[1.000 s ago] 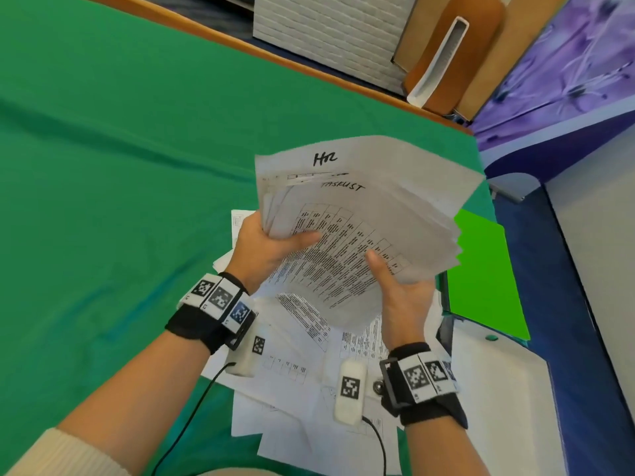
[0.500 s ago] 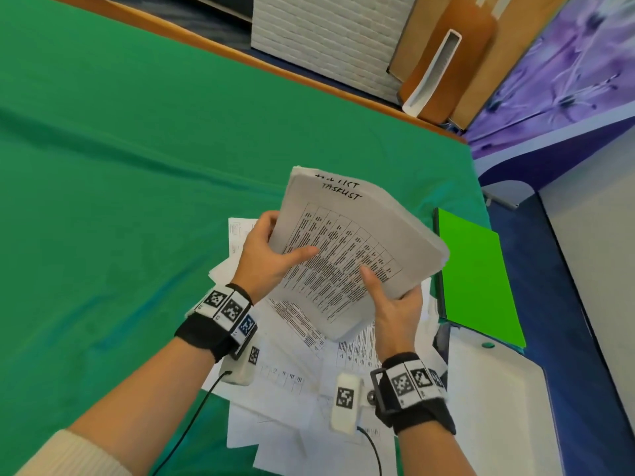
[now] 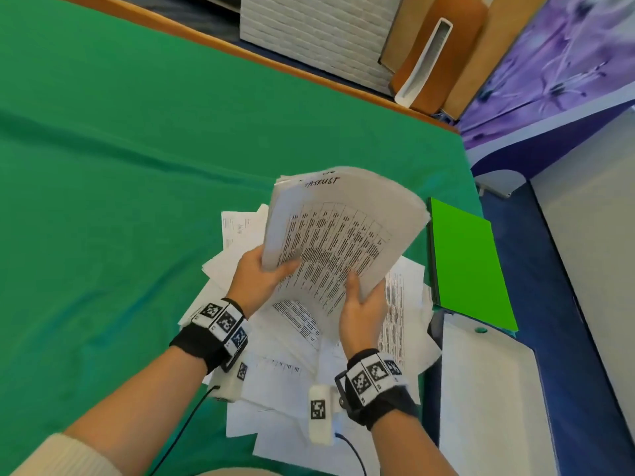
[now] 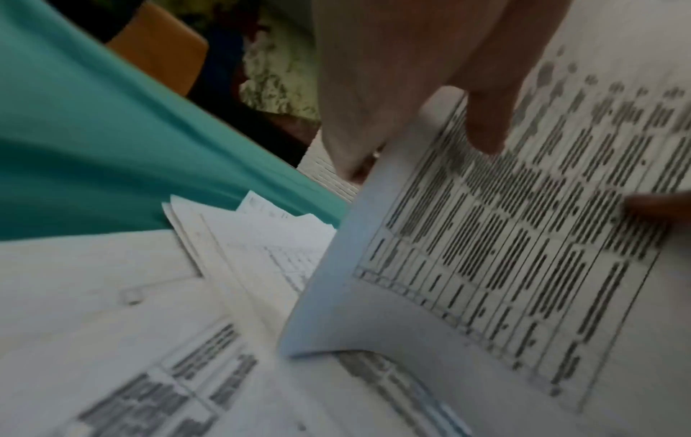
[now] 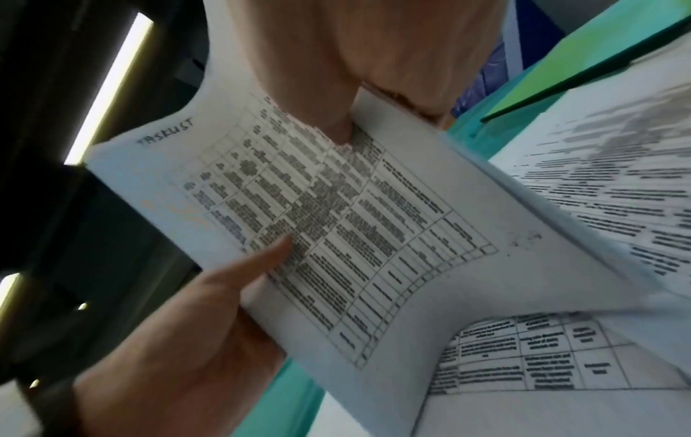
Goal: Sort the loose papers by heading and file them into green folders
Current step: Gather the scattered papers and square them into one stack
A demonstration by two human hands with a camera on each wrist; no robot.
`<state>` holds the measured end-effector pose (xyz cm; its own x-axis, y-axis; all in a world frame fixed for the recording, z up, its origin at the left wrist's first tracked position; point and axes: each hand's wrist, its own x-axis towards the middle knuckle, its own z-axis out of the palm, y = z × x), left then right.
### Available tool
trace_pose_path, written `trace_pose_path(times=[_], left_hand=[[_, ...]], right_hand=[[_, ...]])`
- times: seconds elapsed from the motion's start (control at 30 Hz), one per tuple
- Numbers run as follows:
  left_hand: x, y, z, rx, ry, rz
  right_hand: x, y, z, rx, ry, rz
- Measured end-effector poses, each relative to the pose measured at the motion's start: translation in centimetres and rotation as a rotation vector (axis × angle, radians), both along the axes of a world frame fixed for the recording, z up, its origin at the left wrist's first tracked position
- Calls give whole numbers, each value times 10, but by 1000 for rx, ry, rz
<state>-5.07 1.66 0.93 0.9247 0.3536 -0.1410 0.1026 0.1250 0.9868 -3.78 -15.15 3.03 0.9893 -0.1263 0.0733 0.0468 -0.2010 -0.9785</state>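
Note:
Both hands hold a stack of printed papers (image 3: 340, 235) lifted above the table. Its top sheet bears a handwritten heading and a table of text, shown close up as the top sheet (image 5: 336, 224) in the right wrist view. My left hand (image 3: 261, 273) grips the stack's lower left edge, thumb on top. My right hand (image 3: 360, 300) grips the lower right edge, thumb pressed on the sheet. Under them lies a spread pile of loose papers (image 3: 292, 365), also seen as loose papers (image 4: 157, 295). A bright green folder (image 3: 467, 266) lies shut to the right.
The table is covered with a green cloth (image 3: 120, 166). A white binder or box (image 3: 491, 389) lies at the near right, partly on the folder's near end. Beyond the far table edge stand a white brick-patterned panel (image 3: 316, 32) and brown boards.
The fanned sheets, with an "HR" page showing behind, have been squared into one neat stack. The stack has tilted more upright and shifted slightly left; both hands kept their grip.

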Motion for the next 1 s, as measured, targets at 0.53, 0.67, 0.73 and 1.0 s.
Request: trace_pose_path(times=[0.53, 0.67, 0.73, 1.0], left_hand=[[-27, 51, -91, 218, 452, 55], [-23, 45, -99, 254, 516, 78], [-22, 46, -100, 249, 539, 68], [-21, 49, -91, 210, 552, -1]], right_hand=[[16, -133, -80, -892, 738, -130], [15, -141, -86, -825, 856, -196], [20, -146, -86, -707, 876, -182], [29, -146, -87, -443, 848, -184]])
